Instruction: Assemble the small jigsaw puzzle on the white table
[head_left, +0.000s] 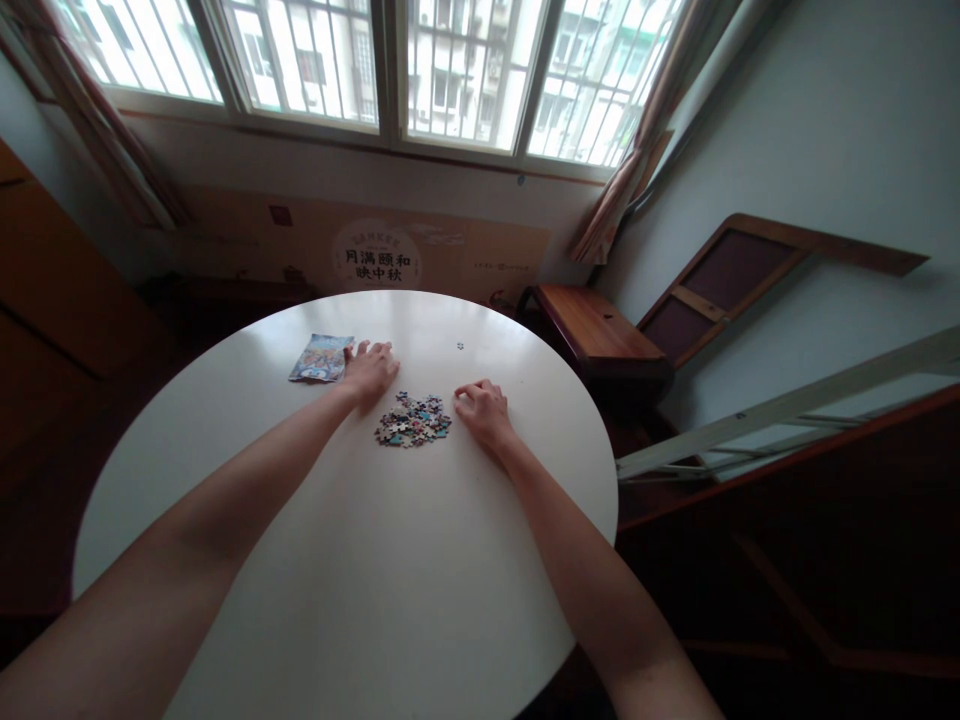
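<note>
Forearms (247, 500) flank jumbled pieces (412, 422), white, teal, reddish; left grip (369, 372) loosely open, right grip (486, 412) curled, can't tell if holding any.

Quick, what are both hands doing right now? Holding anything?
Left hand: open, fingers loosely bent, nothing seen in it.
Right hand: fingers curled beside the puzzle pieces; cannot tell whether it holds one.

Curtains (97, 118) flank barred windows (465, 75) above a printed banner (375, 262), with a wooden bench (598, 322) to the right.
</note>
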